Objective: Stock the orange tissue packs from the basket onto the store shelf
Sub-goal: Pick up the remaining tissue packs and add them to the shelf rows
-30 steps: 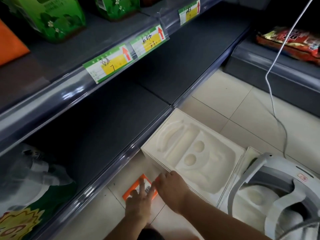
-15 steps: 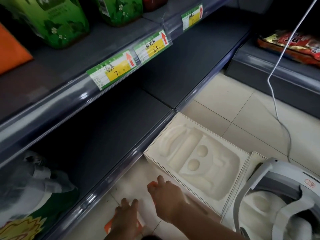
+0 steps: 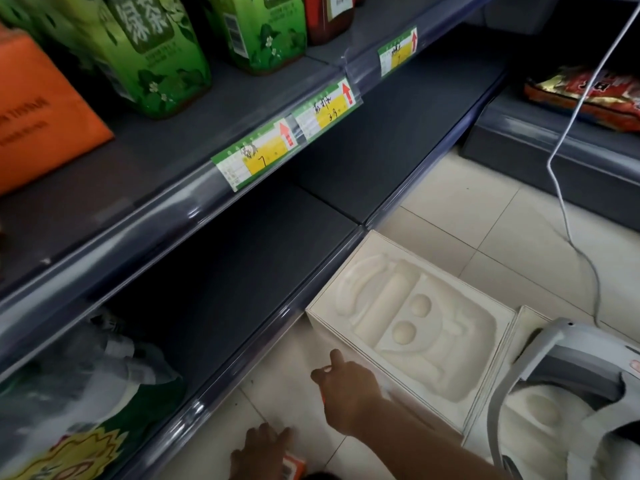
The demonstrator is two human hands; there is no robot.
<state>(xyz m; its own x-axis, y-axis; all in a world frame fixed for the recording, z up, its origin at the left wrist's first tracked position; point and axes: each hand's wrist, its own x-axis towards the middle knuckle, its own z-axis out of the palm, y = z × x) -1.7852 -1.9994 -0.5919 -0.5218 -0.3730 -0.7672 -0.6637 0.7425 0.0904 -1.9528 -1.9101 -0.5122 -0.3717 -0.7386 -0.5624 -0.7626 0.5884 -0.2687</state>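
My left hand lies at the bottom edge over an orange tissue pack whose barcode shows, low over the tiled floor. My right hand is further forward beside the white box, fingers curled, index finger raised. Only a thin orange sliver shows under its palm; the rest of that pack is hidden. The dark bottom shelf runs just left of both hands. No basket is in view.
An open white box with a moulded insert sits on the floor against the shelf edge. A grey-white device lies to its right, under a hanging white cable. The upper shelf holds green tea packs and an orange carton.
One pack lay under both hands on the floor. My left hand has drawn an orange pack back toward me; my right hand stayed near the white box. The view has tilted upward.
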